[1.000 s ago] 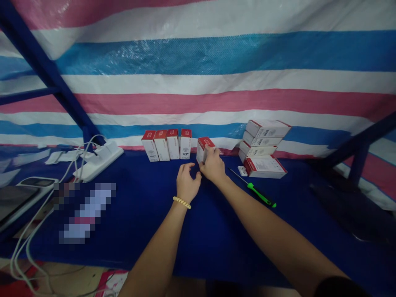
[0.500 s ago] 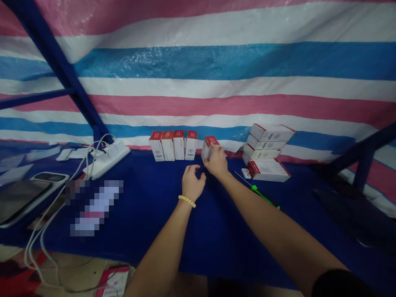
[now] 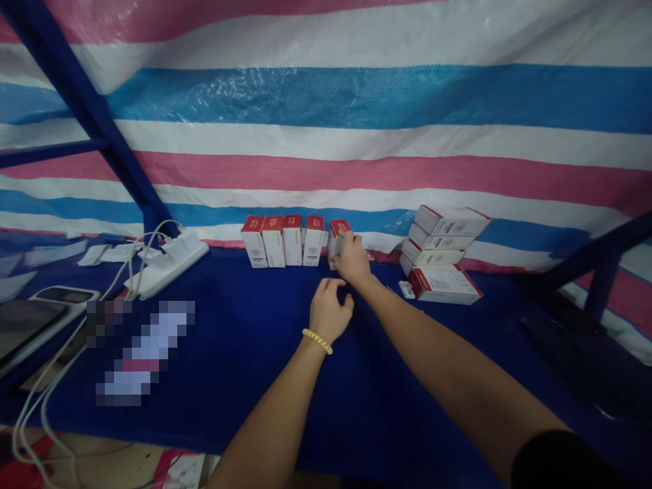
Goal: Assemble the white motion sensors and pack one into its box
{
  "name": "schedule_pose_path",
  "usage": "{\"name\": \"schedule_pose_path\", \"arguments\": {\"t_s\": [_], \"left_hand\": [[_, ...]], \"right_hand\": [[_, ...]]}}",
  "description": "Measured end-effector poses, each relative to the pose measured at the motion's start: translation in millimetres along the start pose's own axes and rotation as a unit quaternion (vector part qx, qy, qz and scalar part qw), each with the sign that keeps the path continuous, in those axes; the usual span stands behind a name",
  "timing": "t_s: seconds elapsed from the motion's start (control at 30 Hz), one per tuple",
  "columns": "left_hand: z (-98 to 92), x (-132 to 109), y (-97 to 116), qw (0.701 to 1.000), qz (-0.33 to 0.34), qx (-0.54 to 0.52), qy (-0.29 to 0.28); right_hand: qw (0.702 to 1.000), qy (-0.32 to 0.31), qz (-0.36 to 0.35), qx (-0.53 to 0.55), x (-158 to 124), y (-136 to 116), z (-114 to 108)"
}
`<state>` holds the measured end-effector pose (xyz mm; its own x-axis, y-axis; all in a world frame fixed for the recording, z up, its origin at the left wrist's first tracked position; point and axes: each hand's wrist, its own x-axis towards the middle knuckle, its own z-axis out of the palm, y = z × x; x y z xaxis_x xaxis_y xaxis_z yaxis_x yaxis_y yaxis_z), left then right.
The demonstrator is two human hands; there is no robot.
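Observation:
My right hand [image 3: 352, 261] grips a small white box with a red top [image 3: 335, 236] and holds it upright at the right end of a row of several like boxes [image 3: 283, 240] standing along the back of the blue table [image 3: 244, 353]. My left hand [image 3: 330, 312], with a bead bracelet on the wrist, hovers just below the right hand, fingers curled and holding nothing. A stack of the same boxes lying flat [image 3: 442, 252] sits to the right.
A white power strip with cables [image 3: 168, 261] lies at the left, a phone on a stand [image 3: 35, 319] further left. A small white part [image 3: 405, 289] lies by the stack. A striped tarp [image 3: 326, 136] and blue frame bars close off the back.
My right hand has carried the box left and back, closing the gap to the row. My left hand has drifted slightly right and down. The green screwdriver is now hidden behind my right arm.

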<state>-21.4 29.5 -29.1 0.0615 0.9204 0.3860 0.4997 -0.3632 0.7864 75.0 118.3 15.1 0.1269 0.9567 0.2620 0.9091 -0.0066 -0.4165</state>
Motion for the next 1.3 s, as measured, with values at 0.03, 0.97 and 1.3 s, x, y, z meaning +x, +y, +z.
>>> {"name": "schedule_pose_path", "arguments": {"t_s": [0.03, 0.97, 1.3], "left_hand": [[1.6, -1, 1, 1.000, 0.003, -0.004, -0.008], [-10.1, 4, -6, 0.994, 0.042, -0.022, 0.097], [-10.7, 4, -8, 0.993, 0.044, -0.039, 0.101]], "right_hand": [[1.000, 0.001, -0.003, 0.005, 2, 0, 0], [0.928, 0.181, 0.034, 0.325, -45, 48, -28], [0.875, 0.303, 0.259, 0.275, -80, 184, -102]]}}
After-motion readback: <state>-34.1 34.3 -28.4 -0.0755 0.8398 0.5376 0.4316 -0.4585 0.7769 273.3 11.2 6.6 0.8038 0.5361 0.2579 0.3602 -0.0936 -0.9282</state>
